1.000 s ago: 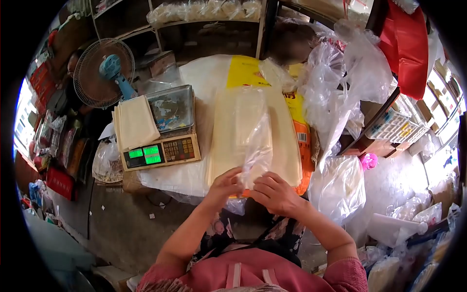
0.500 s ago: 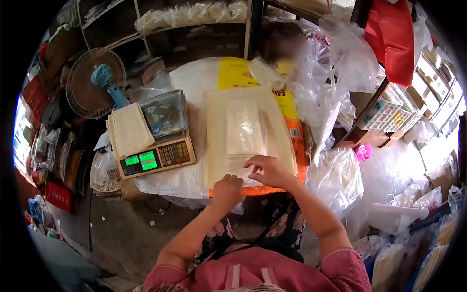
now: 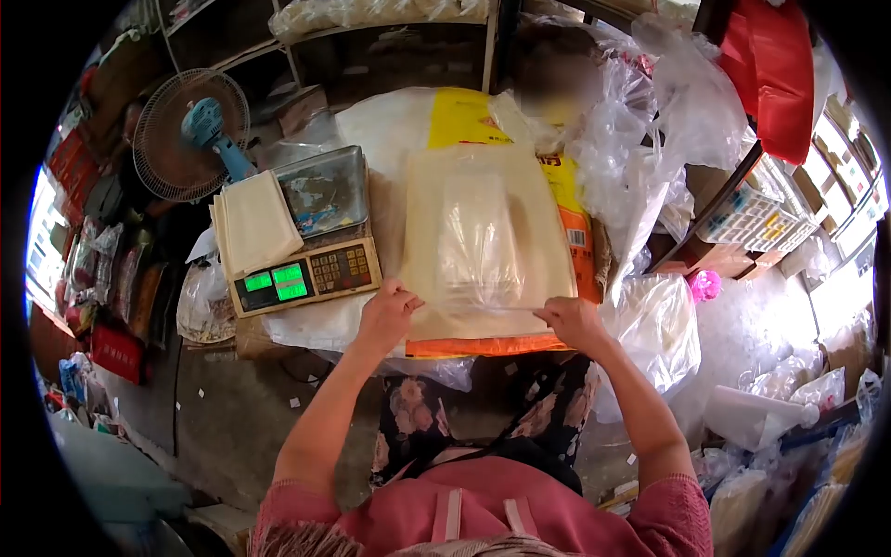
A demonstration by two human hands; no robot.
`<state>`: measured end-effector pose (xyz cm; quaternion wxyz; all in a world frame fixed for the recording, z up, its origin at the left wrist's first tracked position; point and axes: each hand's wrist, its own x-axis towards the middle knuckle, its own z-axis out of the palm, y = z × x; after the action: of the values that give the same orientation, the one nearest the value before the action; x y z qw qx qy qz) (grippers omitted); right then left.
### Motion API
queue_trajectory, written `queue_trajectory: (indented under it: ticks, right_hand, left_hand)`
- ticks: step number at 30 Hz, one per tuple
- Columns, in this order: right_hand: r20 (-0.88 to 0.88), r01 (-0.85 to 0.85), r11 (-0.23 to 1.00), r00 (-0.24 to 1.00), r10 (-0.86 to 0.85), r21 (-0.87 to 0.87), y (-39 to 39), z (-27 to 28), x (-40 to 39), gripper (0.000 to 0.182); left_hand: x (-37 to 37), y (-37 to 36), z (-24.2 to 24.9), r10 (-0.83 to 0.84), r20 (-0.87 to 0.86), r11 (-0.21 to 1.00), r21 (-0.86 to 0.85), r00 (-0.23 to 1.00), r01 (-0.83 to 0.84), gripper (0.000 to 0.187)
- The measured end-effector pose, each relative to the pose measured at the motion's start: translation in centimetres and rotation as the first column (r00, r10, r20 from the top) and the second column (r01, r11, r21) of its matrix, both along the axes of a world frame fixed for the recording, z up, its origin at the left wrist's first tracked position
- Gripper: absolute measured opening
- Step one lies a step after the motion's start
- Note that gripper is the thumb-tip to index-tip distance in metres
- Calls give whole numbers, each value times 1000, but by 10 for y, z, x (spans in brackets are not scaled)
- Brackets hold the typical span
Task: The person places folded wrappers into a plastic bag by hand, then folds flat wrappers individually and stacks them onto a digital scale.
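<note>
A stack of pale sheets lies under shiny clear plastic film on a larger cream sheet. The film's near edge is pulled out sideways between my hands. My left hand pinches its left end, close to the scale's corner. At the other end, my right hand is closed on the film near the orange bag edge. Both hands are just in front of the stack.
A digital scale with a lit green display stands at left, cream sheets resting on it. A blue fan is behind. Clear plastic bags and a white basket are at right.
My hands have moved apart, left hand leftward and right hand rightward, from near the stack's front edge. The plastic film is now stretched wide between them. The view has shifted slightly.
</note>
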<state>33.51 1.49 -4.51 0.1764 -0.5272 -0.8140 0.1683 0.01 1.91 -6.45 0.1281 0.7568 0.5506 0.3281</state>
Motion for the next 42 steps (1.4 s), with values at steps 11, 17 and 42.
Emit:
queue_trajectory:
  ticks: [11,17,42]
  right_hand:
    - [-277,-188,963,931,237,192,-11,9,-78,31]
    - [-595,-80,996,800,81,27,0,-11,-79,20]
    - [-949,394,890,112,-294,-229,21,16,32,28]
  left_hand:
    - [73,-28,55,-442,294,897,172,848,408,15]
    - [68,4,18,-346,114,928,190,931,321,25]
    - [50,-15,24,-56,354,994,108,934,19,19]
